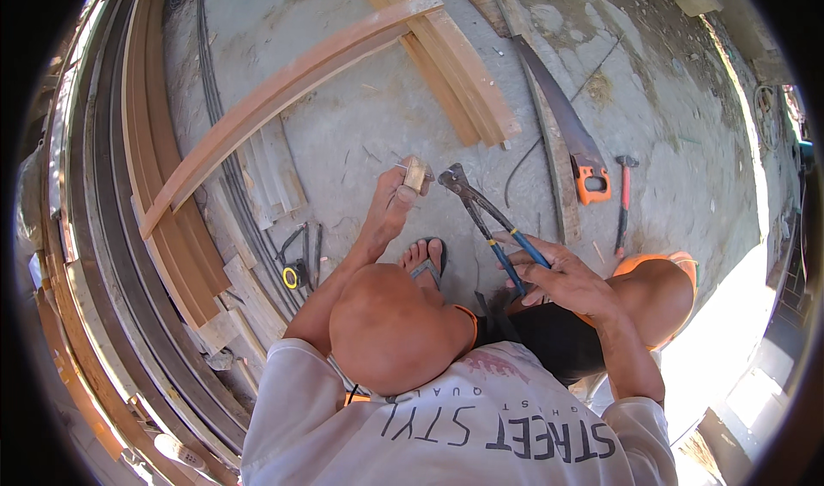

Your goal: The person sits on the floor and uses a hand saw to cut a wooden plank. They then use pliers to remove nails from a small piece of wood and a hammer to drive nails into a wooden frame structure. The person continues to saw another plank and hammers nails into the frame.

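Note:
My left hand (390,201) is closed round a small light wood block (415,174), raised over the floor in front of my left knee. Thin bits stick out beside the block, too small to make out. In my right hand (568,278) are end-cutting pincers (482,213) with dark metal jaws and blue handles. Its fingers wrap about the handles, which are spread somewhat apart. The pincers' head points up and left toward the block, with a short gap between them.
A handsaw (562,113) with an orange handle leans along a narrow plank (549,134) on the right, near a red-handled hammer (625,203). Brown timber frame pieces (283,91) span the floor ahead. A yellow-black tape measure (294,275) lies left; long boards (112,186) line the far left.

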The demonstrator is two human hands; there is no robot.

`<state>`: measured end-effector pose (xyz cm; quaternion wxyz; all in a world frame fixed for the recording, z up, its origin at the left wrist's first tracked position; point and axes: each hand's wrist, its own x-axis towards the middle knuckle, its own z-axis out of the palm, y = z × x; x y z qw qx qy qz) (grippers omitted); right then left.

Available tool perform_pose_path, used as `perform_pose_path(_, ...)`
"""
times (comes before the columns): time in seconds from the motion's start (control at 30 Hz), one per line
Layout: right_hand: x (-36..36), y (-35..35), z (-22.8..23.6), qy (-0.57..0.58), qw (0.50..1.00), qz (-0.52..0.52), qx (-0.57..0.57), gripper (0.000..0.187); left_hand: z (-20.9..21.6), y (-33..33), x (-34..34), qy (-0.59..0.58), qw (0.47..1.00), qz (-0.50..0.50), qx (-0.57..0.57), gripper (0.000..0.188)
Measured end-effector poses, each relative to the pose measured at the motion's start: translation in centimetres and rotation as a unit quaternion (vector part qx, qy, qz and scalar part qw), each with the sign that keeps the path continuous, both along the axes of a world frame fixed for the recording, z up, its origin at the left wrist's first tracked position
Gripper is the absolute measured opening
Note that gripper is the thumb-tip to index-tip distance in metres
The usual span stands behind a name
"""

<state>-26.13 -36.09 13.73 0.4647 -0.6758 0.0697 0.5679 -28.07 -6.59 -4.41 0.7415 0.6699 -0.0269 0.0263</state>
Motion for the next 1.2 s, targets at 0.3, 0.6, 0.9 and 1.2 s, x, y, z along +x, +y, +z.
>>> perform_pose_path(0.3,0.2,0.8,-0.3,0.028,0.999,0.015,0.006,0.057,-3.2,0.0,-0.7,0.014,1.000,0.018,0.001,0.097)
perform_pose_path(0.6,-2.1,2.9,-4.1,-0.038,0.998,0.027,0.043,0.048,-5.4,-0.2,-1.1,0.051,0.996,0.058,-0.055,0.096)
perform_pose_path(0.9,-6.6,10.2,-10.6,-0.115,0.986,-0.074,0.096,0.045,-13.6,2.7,-2.3,0.128,0.968,0.157,-0.145,0.067)
perform_pose_path(1.2,-4.9,10.1,-7.6,0.007,0.992,-0.087,0.088,0.049,-15.0,2.7,-3.2,0.119,0.968,0.171,-0.143,0.065)
